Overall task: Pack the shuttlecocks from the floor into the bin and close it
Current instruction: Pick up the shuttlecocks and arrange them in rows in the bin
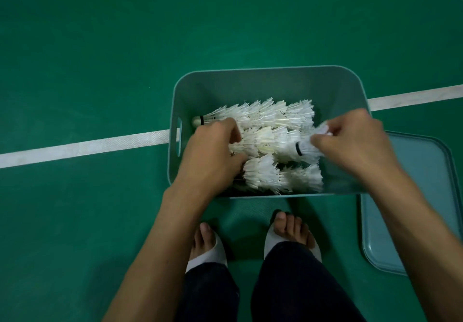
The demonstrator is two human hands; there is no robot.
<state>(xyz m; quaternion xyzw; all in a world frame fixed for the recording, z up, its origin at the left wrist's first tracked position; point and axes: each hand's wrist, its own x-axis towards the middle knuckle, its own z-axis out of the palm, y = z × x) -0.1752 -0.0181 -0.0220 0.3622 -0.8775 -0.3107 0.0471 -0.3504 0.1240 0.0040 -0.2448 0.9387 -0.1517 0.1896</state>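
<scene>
The blue-grey bin (250, 81) stands upright and open. White feathered shuttlecocks (265, 116) lie inside in nested rows, corks pointing left. The matching lid (421, 196) lies flat beside its near right corner.

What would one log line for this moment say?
left hand: grips middle shuttlecock row in bin | right hand: pinches loose shuttlecock over bin | lid: off, on floor beside bin

The bin (270, 81) and its lid (421, 196) look like smooth, matt teal plastic. The shuttlecocks (265, 118) have white feathers, and the green floor (100, 58) is matt with finely textured white lines (82, 147).
</scene>
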